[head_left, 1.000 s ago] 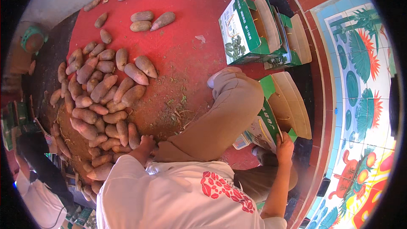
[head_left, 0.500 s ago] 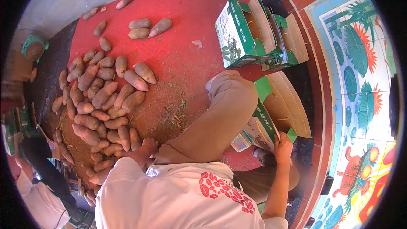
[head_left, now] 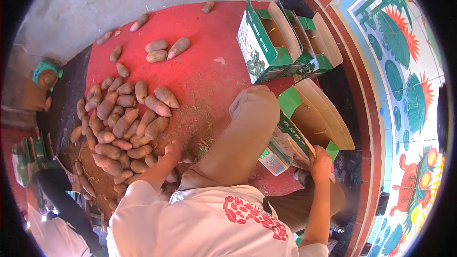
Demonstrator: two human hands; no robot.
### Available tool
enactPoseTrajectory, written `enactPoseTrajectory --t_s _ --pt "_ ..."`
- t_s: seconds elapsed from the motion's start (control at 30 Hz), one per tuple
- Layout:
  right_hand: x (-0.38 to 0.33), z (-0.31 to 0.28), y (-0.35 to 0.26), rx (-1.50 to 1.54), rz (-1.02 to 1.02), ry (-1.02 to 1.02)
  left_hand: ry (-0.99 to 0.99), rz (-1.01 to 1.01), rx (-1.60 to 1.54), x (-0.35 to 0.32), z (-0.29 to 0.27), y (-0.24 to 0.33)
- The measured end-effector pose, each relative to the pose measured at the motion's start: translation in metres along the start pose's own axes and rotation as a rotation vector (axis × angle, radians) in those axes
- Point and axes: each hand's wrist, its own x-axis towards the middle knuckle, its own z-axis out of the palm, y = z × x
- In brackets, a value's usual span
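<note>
A large heap of reddish-brown sweet potatoes (head_left: 124, 121) lies on a red mat, to the left of my bent leg. My left hand (head_left: 174, 151) is low at the heap's right edge; its fingers are partly hidden and smeared, so whether it holds anything is unclear. My right hand (head_left: 322, 162) grips the near edge of an open green and white cardboard box (head_left: 328, 116), thumb over the rim. Beside that box, partly covered by it and my leg, sits a scale (head_left: 273, 162) with a lit green display.
Open green and white cartons (head_left: 269, 43) stand at the far right. Several loose sweet potatoes (head_left: 157, 50) lie farther back on the red mat (head_left: 214, 33). A green fan-like device (head_left: 46, 75) is at far left, with another person (head_left: 54, 231) at lower left. A tiled wall (head_left: 409, 100) borders the right.
My left hand has moved slightly forward and right from beside the heap. My right hand still grips the box. The view has shifted, and more of the scale now shows.
</note>
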Motion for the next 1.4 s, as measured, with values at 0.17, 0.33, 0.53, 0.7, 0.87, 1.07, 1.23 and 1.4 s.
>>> enactPoseTrajectory --t_s 0.17,0.33,0.53,0.7,0.87,1.07,1.23,1.4 --pt "-0.002 -0.003 0.002 -0.002 0.040 -0.009 0.083 -0.051 -0.072 -0.006 -0.025 0.019" --pt "-0.001 -0.003 0.002 0.001 0.003 0.016 -0.011 0.008 -0.129 -0.016 -0.017 0.014" --pt "0.000 0.002 0.009 0.011 -0.030 0.032 0.083 -0.090 -0.279 -0.038 -0.028 0.006" --pt "-0.002 0.001 0.006 0.031 -0.015 0.063 0.403 -0.212 -0.564 -0.047 -0.102 -0.007" --pt "-0.002 0.002 0.003 0.042 -0.031 0.092 0.906 -0.057 -0.790 -0.091 -0.211 0.001" --pt "-0.002 0.001 0.003 0.062 -0.022 0.077 1.191 0.516 -1.065 -0.146 -0.315 0.061" --pt "-0.008 0.003 0.006 0.074 -0.039 0.086 0.996 0.880 -1.052 -0.177 -0.353 0.155" --pt "-0.007 -0.001 0.003 0.079 -0.034 0.059 0.904 0.872 -0.651 -0.196 -0.350 0.238"
